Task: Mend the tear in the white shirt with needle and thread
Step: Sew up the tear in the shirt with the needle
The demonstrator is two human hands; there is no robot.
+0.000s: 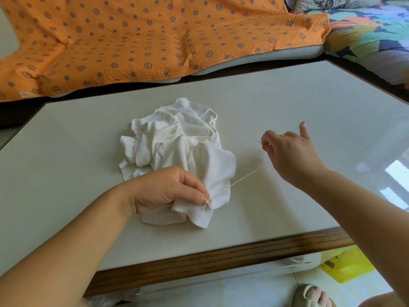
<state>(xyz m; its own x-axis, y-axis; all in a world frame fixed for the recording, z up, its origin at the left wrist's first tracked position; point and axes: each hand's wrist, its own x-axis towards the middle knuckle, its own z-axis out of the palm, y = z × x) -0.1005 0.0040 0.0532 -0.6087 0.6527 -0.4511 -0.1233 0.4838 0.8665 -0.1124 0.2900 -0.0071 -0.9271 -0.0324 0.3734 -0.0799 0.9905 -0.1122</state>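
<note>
While the left hand [168,189] pinches the near flap of the shirt [177,138] on the counter [287,103], the thread [241,179] runs taut up and rightward to the right hand [290,156], whose fingers [269,138] pinch the needle [259,142]. Pulling farther along that line should tighten the stitch.

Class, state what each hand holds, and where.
The left hand pinches the crumpled white fabric shirt at its near edge; the right hand pinches the thin dark needle, only its tip showing.
</note>
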